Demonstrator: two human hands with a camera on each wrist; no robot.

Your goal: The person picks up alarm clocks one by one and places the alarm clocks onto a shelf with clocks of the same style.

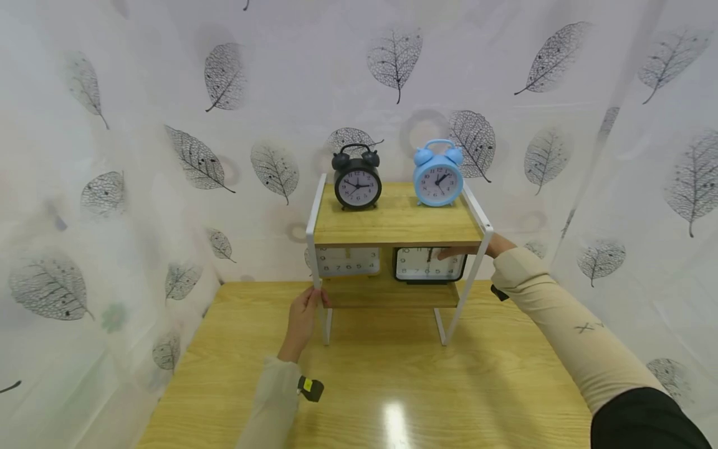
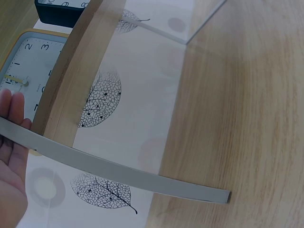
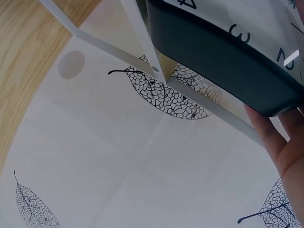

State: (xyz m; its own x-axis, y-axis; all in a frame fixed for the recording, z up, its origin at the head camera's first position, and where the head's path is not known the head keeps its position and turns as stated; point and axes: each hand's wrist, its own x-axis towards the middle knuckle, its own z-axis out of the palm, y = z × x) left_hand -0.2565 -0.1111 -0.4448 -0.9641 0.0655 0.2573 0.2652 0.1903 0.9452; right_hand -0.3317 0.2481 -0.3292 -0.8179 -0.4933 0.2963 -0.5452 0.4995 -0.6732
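Note:
A two-tier wooden shelf stand (image 1: 398, 224) with white metal legs stands on the table. At its left side my left hand (image 1: 301, 318) grips the front white leg (image 2: 118, 169), fingers wrapped round the bar. On the lower tier is a black-framed square clock (image 1: 429, 265), its top hidden by the upper board. My right hand (image 3: 290, 152) reaches in from the right side and holds this clock at its edge, a finger lying across the face in the head view. Left of it on the same tier leans a yellow-framed square clock (image 2: 35, 78), facing forward.
On the upper tier stand a black twin-bell alarm clock (image 1: 358, 184) at left and a light blue one (image 1: 438, 182) at right. A leaf-patterned curtain (image 1: 269, 81) hangs behind the wooden table (image 1: 381, 374) and along both sides.

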